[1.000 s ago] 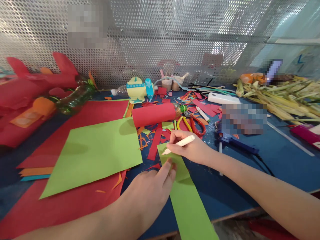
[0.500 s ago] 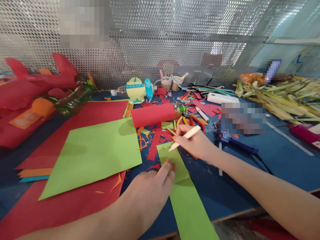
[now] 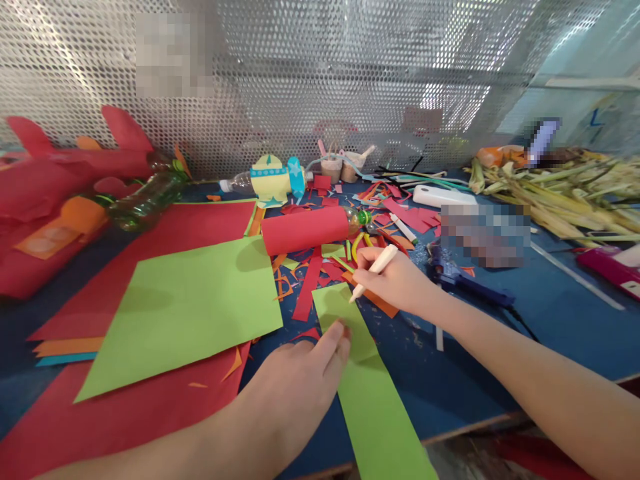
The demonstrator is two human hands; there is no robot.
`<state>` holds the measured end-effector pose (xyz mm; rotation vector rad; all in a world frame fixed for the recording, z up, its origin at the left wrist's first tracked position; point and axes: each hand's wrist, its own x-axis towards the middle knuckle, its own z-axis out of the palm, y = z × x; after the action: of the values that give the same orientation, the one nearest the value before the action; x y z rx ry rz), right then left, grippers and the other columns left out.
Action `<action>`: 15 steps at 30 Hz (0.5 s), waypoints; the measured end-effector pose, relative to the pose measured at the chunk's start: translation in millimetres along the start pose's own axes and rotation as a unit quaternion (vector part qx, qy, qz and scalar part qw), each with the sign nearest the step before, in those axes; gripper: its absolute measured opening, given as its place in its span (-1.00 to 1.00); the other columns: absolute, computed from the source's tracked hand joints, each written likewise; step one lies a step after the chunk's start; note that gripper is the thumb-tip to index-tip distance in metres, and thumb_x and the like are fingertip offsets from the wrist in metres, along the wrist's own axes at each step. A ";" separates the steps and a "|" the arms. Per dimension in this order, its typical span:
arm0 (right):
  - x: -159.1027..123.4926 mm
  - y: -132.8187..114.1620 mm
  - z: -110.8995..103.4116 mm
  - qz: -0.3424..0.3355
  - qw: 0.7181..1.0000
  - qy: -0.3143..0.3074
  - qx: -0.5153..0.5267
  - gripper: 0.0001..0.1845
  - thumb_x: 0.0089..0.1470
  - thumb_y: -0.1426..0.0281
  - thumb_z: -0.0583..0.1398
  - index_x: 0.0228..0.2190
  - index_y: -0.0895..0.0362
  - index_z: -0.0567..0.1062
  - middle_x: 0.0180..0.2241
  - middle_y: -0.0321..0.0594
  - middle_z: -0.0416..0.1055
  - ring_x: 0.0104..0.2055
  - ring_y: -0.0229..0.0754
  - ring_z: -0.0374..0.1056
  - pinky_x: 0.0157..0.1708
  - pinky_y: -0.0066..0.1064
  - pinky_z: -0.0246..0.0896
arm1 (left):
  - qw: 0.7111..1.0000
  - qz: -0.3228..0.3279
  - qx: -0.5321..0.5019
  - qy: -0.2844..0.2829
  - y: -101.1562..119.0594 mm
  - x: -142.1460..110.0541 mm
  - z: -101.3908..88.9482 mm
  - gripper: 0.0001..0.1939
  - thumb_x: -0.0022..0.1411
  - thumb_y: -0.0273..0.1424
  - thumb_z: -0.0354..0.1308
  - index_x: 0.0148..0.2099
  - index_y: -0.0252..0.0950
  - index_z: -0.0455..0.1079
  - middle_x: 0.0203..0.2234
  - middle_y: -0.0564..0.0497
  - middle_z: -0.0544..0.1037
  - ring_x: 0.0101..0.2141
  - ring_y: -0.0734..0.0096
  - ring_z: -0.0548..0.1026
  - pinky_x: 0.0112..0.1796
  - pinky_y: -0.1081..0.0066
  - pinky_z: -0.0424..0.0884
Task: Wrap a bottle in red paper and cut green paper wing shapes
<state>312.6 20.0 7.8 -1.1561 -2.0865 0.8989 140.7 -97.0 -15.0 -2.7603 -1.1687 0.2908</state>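
A long green paper strip [image 3: 373, 400] lies on the blue table [image 3: 450, 380], running from the front edge toward the middle. My left hand [image 3: 300, 387] lies on it, fingertips pressing flat near its far end. My right hand [image 3: 395, 280] grips a white pen [image 3: 374, 270], its tip touching the strip's far right corner. A bottle wrapped in red paper [image 3: 306, 230] lies just beyond the strip.
A large green sheet [image 3: 185, 310] lies on red sheets [image 3: 125, 407] at left. Paper scraps, scissors [image 3: 387, 243] and a blue glue gun [image 3: 465, 283] sit past my right hand. Red paper craft [image 3: 60, 180] stands far left, green stalks [image 3: 560, 193] far right, perforated metal wall behind.
My right hand has moved the pen right and away along the strip's far end, from its left part to its right corner. The left hand has stayed pressed on the strip.
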 end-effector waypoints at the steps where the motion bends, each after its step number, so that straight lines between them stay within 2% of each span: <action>1: 0.0 0.2 -0.1 0.000 1.000 -0.002 -0.002 -0.77 -0.14 0.34 0.08 -0.69 0.09 0.15 -0.70 -0.43 0.05 -0.60 -0.33 -0.02 -0.60 -0.47 -0.16 | 1.000 -0.002 0.002 0.003 0.2 0.0 -0.3 -0.35 0.01 -0.75 -0.06 0.20 -0.44 0.20 0.11 -0.31 0.36 -0.32 0.28 0.57 -0.43 0.39 0.51; 7: 0.4 -2.2 -1.6 0.006 1.000 -0.014 -0.018 -0.79 -0.14 0.36 0.08 -0.69 0.10 0.17 -0.70 -0.44 0.05 -0.61 -0.35 -0.03 -0.61 -0.48 -0.17 | 1.000 -0.004 0.015 0.019 0.1 0.5 -1.4 -0.35 0.00 -0.77 -0.12 0.19 -0.46 0.22 0.08 -0.30 0.39 -0.43 0.30 0.56 -0.49 0.35 0.49; 11: 0.0 -4.0 -2.6 0.022 0.999 -0.028 -0.027 -0.78 -0.13 0.35 0.09 -0.69 0.10 0.17 -0.71 -0.44 0.06 -0.61 -0.34 0.01 -0.61 -0.48 -0.14 | 0.999 -0.014 -0.015 0.037 -0.2 0.2 -0.9 -0.36 0.03 -0.77 -0.17 0.18 -0.44 0.23 0.08 -0.30 0.39 -0.41 0.29 0.57 -0.48 0.34 0.51; 15: -1.0 -3.6 -2.5 0.033 0.998 -0.041 -0.030 -0.78 -0.13 0.37 0.10 -0.68 0.10 0.17 -0.71 -0.44 0.07 -0.61 -0.33 0.04 -0.59 -0.48 -0.10 | 1.000 0.000 -0.014 0.017 0.1 -0.9 0.5 -0.34 0.02 -0.77 -0.21 0.20 -0.47 0.18 0.10 -0.33 0.37 -0.34 0.22 0.58 -0.43 0.29 0.54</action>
<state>313.1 18.4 11.9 -1.2447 -2.1655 0.9343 140.0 -97.7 -15.4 -2.7767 -1.1738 0.2278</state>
